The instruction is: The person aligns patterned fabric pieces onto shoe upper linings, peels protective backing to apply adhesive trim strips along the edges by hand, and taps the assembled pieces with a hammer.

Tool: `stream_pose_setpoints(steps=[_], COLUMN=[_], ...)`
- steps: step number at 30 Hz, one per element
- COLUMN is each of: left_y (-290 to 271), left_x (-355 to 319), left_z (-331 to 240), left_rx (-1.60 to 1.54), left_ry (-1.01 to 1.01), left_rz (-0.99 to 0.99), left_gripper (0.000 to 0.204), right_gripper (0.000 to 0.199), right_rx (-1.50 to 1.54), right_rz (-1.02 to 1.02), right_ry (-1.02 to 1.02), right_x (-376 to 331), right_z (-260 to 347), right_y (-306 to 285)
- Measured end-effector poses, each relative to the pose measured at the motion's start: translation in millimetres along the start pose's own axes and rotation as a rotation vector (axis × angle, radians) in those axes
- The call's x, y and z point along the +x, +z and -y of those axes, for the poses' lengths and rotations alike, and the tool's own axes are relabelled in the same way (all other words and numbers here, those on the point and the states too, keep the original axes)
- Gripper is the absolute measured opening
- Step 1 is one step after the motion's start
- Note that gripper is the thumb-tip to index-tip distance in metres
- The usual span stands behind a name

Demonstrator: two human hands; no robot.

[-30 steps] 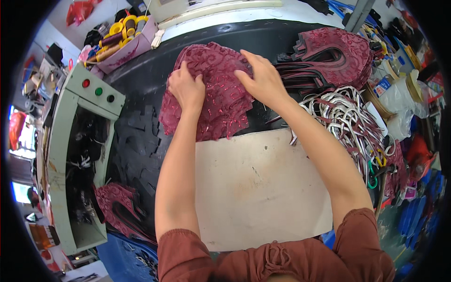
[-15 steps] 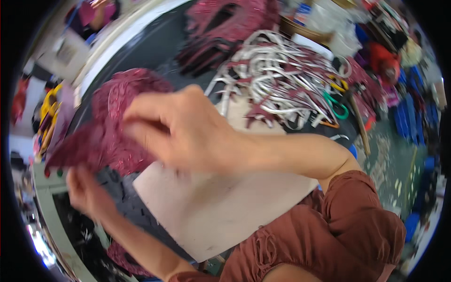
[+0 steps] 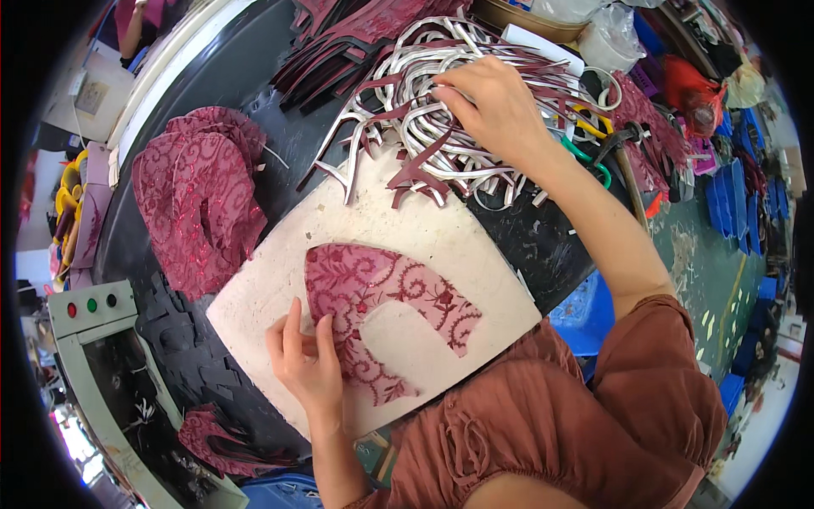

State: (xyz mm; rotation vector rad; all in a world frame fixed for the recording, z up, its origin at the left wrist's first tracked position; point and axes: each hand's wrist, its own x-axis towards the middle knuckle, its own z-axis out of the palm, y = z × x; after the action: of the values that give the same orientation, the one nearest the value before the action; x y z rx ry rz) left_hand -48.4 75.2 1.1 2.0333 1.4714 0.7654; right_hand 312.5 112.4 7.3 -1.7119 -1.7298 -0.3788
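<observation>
A U-shaped piece of maroon floral lace (image 3: 335, 280), cut like a shoe upper, lies flat on the off-white board (image 3: 271, 271) in front of me. Beside its left edge is my left hand (image 3: 307, 365), fingers apart, the tips resting at the lace and the board. My right hand (image 3: 496, 106) is over the heap of white-and-maroon strips (image 3: 432, 127) beyond the board. Its thumb and forefinger are pinched together on a strip at the top of the heap.
Folded maroon lace pieces (image 3: 199, 195) lie left of the board. Dark-edged maroon pieces (image 3: 356, 42) are stacked at the back. Green-handled scissors (image 3: 593, 161) and a hammer (image 3: 632, 165) lie right of the strips. A machine with coloured buttons (image 3: 93, 305) stands at the left.
Both hands have left the lace pile at the left. The piece my left hand held there now lies on the board. My right hand has moved right and away to the strips.
</observation>
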Motion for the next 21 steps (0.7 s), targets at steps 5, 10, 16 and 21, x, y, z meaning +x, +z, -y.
stream_pose_setpoints(steps=[5,10,16,21], left_y=[-19.8,0.9,46.7,60.6], left_x=[14.6,22.4,32.2,40.3], left_z=[-21.1,-62.4,-100.6,-114.2], left_rx=[0.189,-0.059,-0.232,-0.344], left_ry=[0.325,0.306,0.391,0.347], left_rz=[-0.098,0.14,0.288,0.436], left_gripper=[0.038,0.032,0.028,0.025], right_gripper=[0.015,0.021,0.024,0.025], right_rx=[0.135,0.159,-0.071,0.2], right_rz=[-0.03,0.377,0.207,0.398], right_ry=[0.023,0.32,0.064,0.251], right_x=[17.4,-19.2,-40.3,-7.1], right_z=[-12.2,-38.9,-45.3,-40.8], right_y=[-31.1,-89.4,-48.4,-60.7])
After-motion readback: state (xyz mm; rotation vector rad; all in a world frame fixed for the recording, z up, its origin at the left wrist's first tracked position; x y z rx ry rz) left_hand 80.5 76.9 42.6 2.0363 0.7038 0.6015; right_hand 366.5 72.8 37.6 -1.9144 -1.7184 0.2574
